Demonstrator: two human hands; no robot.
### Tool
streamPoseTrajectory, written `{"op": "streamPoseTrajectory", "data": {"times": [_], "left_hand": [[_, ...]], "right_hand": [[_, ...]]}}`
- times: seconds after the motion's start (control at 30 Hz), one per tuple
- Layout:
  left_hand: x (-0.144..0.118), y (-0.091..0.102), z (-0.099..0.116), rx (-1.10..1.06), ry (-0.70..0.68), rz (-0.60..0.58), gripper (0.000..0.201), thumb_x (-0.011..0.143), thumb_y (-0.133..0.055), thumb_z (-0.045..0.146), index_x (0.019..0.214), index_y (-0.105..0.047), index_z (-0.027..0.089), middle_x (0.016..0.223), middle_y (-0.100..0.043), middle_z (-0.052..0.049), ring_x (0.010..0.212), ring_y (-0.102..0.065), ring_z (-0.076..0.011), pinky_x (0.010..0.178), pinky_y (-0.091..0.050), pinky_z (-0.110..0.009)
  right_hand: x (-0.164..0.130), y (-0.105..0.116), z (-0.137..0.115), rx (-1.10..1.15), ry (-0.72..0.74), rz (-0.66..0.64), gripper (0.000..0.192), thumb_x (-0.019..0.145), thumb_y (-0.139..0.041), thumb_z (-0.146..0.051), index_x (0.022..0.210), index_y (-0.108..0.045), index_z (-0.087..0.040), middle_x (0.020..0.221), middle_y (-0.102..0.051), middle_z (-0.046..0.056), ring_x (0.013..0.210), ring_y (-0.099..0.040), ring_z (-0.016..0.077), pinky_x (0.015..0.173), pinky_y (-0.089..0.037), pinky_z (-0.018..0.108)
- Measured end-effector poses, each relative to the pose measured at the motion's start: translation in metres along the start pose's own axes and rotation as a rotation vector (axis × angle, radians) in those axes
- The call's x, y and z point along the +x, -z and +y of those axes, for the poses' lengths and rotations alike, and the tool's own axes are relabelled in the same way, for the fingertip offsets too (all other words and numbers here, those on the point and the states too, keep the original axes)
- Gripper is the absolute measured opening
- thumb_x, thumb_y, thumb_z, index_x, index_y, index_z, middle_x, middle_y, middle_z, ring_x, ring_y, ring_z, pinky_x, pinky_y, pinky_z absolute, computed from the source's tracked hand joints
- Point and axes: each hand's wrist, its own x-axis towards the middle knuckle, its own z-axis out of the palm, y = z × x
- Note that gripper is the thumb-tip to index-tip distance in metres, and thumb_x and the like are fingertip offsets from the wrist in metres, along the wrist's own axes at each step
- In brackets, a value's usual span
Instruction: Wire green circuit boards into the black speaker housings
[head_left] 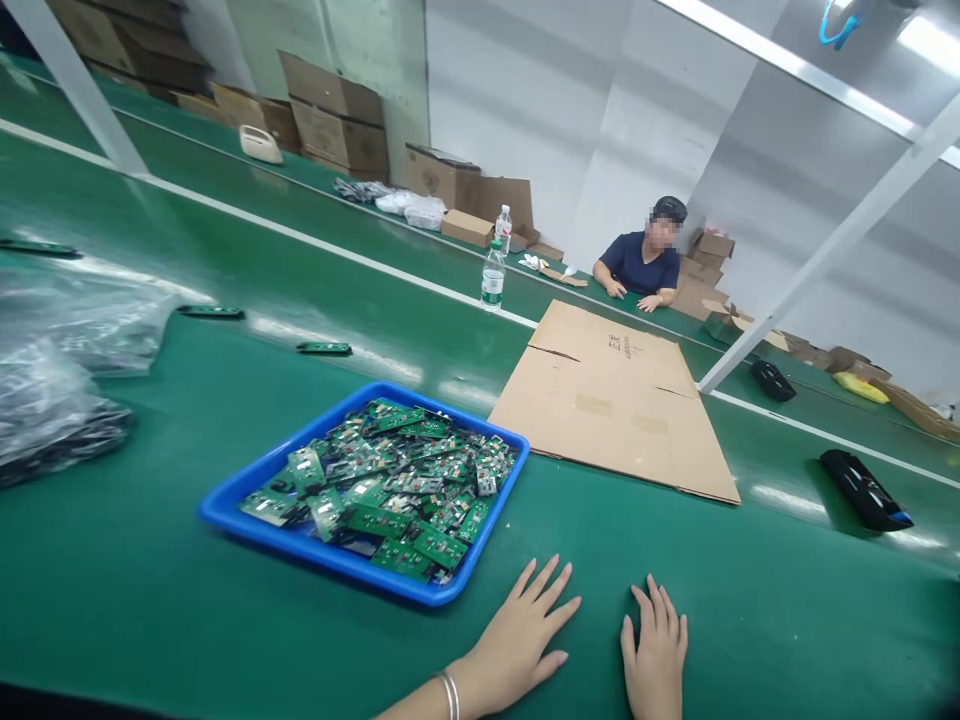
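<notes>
Here, left hand: the left hand (521, 632) lies flat on the green table (150, 590), fingers spread and empty, a thin bangle (449, 694) at the wrist.
Right hand: the right hand (656, 655) rests palm down just beside the left, fingers loosely together, holding nothing.
Tray: a blue tray (225, 507) sits on the table just left of the left hand, not touching it, heaped with small green circuit boards (390, 480).
Cardboard: a flattened cardboard sheet (615, 400) lies beyond the hands, to the right of the tray.
Loose boards: single boards (324, 348) lie apart further up the table.
Plastic bags: crumpled bags (60, 380) sit at the left edge.
Bottle: a water bottle (493, 275) stands upright behind the cardboard.
Co-worker: a person (641, 262) in a dark shirt sits at the far side, hands on the table.
Black cases: two dark cases (862, 490) lie at the right.
</notes>
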Motion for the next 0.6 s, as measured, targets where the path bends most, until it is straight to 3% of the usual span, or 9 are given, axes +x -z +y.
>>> {"op": "streamPoseTrajectory", "data": {"times": [0.23, 0.6], "left_hand": [[-0.001, 0.002, 0.001, -0.005, -0.009, 0.02, 0.057, 0.075, -0.061, 0.029, 0.129, -0.041, 0.029, 0.143, -0.029, -0.008, 0.131, -0.022, -0.0322, 0.102, -0.026, -0.056], [0.009, 0.013, -0.003, -0.074, 0.051, 0.084, 0.044, 0.078, -0.055, 0.021, 0.122, -0.049, 0.024, 0.135, -0.044, -0.004, 0.127, -0.034, -0.0261, 0.104, -0.029, -0.051]], "right_hand": [[-0.001, 0.004, -0.001, 0.023, -0.006, -0.033, 0.05, 0.087, -0.02, -0.043, 0.116, -0.056, -0.025, 0.132, -0.044, 0.004, 0.123, -0.036, 0.0274, 0.099, -0.027, 0.055], [0.005, -0.01, 0.0, -0.048, 0.052, 0.089, 0.049, 0.086, -0.021, -0.039, 0.107, -0.062, -0.023, 0.124, -0.052, 0.008, 0.113, -0.046, 0.0311, 0.09, -0.035, 0.054]]}}
